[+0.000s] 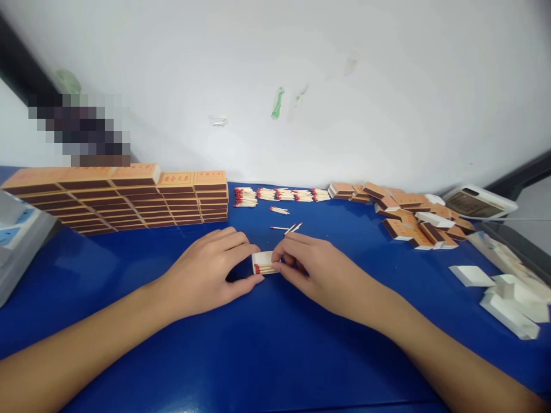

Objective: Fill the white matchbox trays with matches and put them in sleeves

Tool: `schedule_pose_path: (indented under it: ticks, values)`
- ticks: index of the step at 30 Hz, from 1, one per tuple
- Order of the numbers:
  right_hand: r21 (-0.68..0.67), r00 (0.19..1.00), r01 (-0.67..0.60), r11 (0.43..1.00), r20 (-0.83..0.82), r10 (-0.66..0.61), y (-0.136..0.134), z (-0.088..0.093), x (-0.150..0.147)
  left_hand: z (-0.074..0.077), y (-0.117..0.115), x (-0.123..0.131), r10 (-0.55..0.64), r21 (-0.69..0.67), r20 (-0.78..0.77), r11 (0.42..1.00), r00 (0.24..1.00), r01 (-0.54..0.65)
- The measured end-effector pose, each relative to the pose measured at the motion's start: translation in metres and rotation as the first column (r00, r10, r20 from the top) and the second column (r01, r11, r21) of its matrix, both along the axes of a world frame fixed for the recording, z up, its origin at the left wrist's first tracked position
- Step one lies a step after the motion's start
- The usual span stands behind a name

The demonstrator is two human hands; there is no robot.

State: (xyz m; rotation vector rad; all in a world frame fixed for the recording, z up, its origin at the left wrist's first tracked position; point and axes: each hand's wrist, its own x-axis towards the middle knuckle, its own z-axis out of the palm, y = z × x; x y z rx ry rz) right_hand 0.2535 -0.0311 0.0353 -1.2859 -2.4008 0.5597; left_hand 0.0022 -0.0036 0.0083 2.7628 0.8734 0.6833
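Observation:
A small white matchbox tray (263, 258) rests on the blue table in front of me. Red-tipped matches (262, 269) lie along its near side, heads to the left. The thumb and fingers of my left hand (217, 267) grip the tray's left end. My right hand (316, 267) is closed in a pinch over the tray's right end, fingertips at the matches; their stick ends are hidden behind these fingers. Just beyond the tray, a few loose matches (279, 228) lie on the table, partly by my right knuckles. A small bunch of matches (279, 210) lies farther back.
Stacked matchboxes (142, 201) form a wall at the back left. Several match piles (287, 195) line the back. A heap of matchboxes (413, 215) lies back right, with white trays (510, 301) nearer me. A grey plastic container (30, 261) stands at the left edge.

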Motion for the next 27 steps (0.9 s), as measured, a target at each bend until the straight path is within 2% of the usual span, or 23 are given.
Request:
schedule_pose_path:
  ticks: [2,4,7,10,12,17,23,27]
  values:
    - [0.016,0.997,0.074,0.997,-0.023,-0.074,0.005,-0.001,0.004,0.000,0.000,0.000,0.000,0.004,0.000,1.000,1.000,0.000]
    - [0.055,0.973,0.230,0.972,-0.029,-0.228,0.016,-0.002,0.013,0.000,0.000,0.000,0.000,0.007,-0.001,1.000,1.000,0.000]
    - [0.093,0.872,0.487,0.868,0.001,-0.489,0.034,-0.008,0.028,0.000,0.000,0.000,0.000,0.004,-0.006,1.000,1.000,0.000]
    - [0.049,0.787,0.612,0.789,0.062,-0.614,0.048,-0.014,0.029,0.000,-0.001,-0.001,0.002,0.004,-0.010,1.000,1.000,-0.002]
    - [0.031,0.773,0.626,0.779,0.105,-0.625,0.052,-0.016,0.023,0.000,-0.001,0.000,0.001,0.011,-0.013,1.000,1.000,-0.001]
    - [0.026,0.800,0.583,0.812,0.152,-0.580,0.054,-0.017,0.015,0.001,0.000,0.001,0.000,0.016,-0.019,1.000,1.000,0.000]
    - [-0.063,0.843,0.534,0.843,0.123,-0.524,0.051,-0.016,0.031,0.001,0.000,0.001,0.003,0.005,-0.013,1.000,1.000,-0.003]
    - [-0.051,0.889,0.455,0.889,0.082,-0.450,0.052,-0.016,0.040,0.001,-0.001,0.001,0.001,0.000,-0.006,1.000,1.000,-0.001]
